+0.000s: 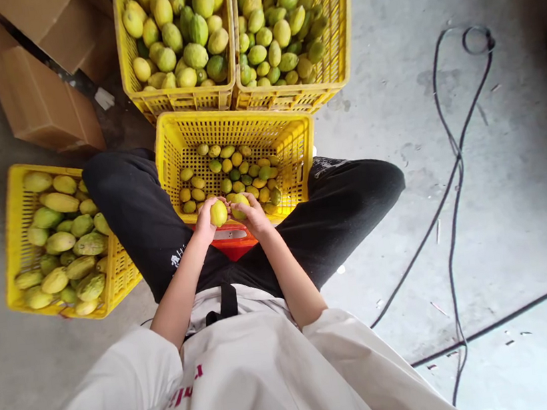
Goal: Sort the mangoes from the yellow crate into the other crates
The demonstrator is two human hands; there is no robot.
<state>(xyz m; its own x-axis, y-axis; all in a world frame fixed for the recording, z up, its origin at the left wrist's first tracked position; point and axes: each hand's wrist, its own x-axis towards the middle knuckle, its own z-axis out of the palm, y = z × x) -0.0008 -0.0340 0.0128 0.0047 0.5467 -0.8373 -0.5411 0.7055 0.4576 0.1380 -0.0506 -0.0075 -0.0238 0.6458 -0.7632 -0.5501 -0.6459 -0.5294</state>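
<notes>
My left hand [204,223] is closed around a yellow lemon [218,213], which shows between the thumb and fingers. Close beside it, my right hand [255,217] grips another yellow-green lemon [238,203]. Both hands are over the near edge of a yellow plastic crate [232,117] that stands between my knees. On its slatted floor lie several small yellow and green lemons [248,179]. Under the hands, part of a red plastic thing [232,244] with a handle slot shows.
Two yellow crates full of larger lemons, one left [179,100] and one right [348,13], stand beyond. Another filled yellow crate [120,279] sits by my left knee. Cardboard boxes [38,98] lie at the upper left. Black cables [458,174] run across the concrete floor at right.
</notes>
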